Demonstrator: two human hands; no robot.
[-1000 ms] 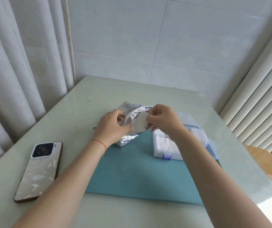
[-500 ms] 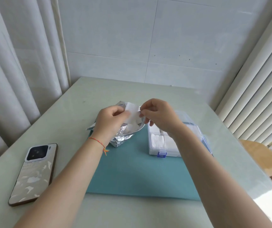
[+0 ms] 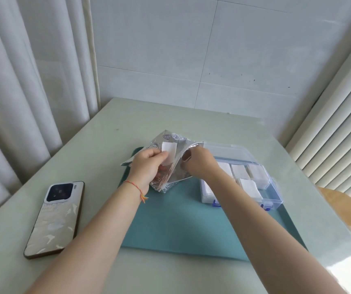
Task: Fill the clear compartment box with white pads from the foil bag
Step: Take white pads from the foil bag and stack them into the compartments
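Observation:
A crumpled foil bag (image 3: 171, 138) stands on the teal mat, between my two hands. My left hand (image 3: 146, 165) pinches a white pad (image 3: 168, 151) that sticks up above the bag's mouth, and it also presses against the bag's left side. My right hand (image 3: 200, 164) grips the bag's right rim, with its fingertips at the opening. The clear compartment box (image 3: 275, 197) lies open to the right of the bag, partly under my right forearm. White pads (image 3: 248, 187) fill several of its compartments. Its lid (image 3: 229, 152) is folded back behind it.
A teal mat (image 3: 181, 225) covers the middle of the pale green table (image 3: 98, 145). A phone (image 3: 57, 217) lies face down at the left. Curtains hang at the left, a ribbed radiator at the right, and a wooden chair seat (image 3: 344, 211) past the table's right edge.
The white pad came up out of the bag between both hands. Now my left hand alone holds it, and my right hand has gone back to the bag's rim.

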